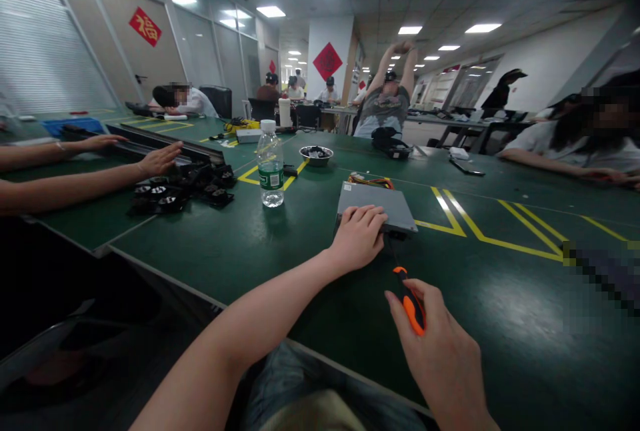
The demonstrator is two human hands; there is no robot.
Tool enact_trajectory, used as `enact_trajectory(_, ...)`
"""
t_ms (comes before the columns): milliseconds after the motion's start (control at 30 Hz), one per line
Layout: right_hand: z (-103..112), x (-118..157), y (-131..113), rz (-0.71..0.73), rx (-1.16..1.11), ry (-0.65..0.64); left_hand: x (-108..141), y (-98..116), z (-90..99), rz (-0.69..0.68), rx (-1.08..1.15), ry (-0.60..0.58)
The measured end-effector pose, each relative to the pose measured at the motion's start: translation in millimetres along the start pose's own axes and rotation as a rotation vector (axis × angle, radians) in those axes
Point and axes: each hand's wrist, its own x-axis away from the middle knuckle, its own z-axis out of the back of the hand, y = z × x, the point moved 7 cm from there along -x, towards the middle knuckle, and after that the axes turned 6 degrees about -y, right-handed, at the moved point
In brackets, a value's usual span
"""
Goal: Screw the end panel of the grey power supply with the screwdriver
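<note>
Green table (310, 224) with yellow lines stands in a wide office room, where other people sit around it and behind. On its near part lies a grey metal box (383, 203), flat, with coloured wires (373, 181) at the far side. The person's left hand (357, 237) rests palm down on the near left part of this box, its fingers lightly bent; whether the thumb grips the edge, I cannot tell. The right hand (440, 351) is half curled and holds a screwdriver (413, 311) by its orange and black handle. Its dark shaft points to the near side of the box, but I cannot see if the tip touches. Farther to the left, a plastic bottle (271, 176) stands upright, and beyond it is a metal bowl (316, 162) with small parts. At far left, a co-worker's open hands (160, 159) are near some black parts (160, 197)
</note>
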Motion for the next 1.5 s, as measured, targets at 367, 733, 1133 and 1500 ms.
enact_trajectory(367,-24,7,22,-0.263,-0.356,-0.164,-1,0,-0.9,0.019,-0.003,0.009)
enact_trajectory(733,-70,20,20,-0.813,-1.774,-0.359,-3,1,-3.3,0.023,-0.002,0.027)
enact_trajectory(1133,-82,13,6,-0.980,-2.171,-0.391,-4,2,-4.3,0.022,0.001,0.045)
enact_trajectory(1500,-76,12,-2,-1.092,-2.379,-0.408,-5,1,-5.5,0.011,-0.020,0.018)
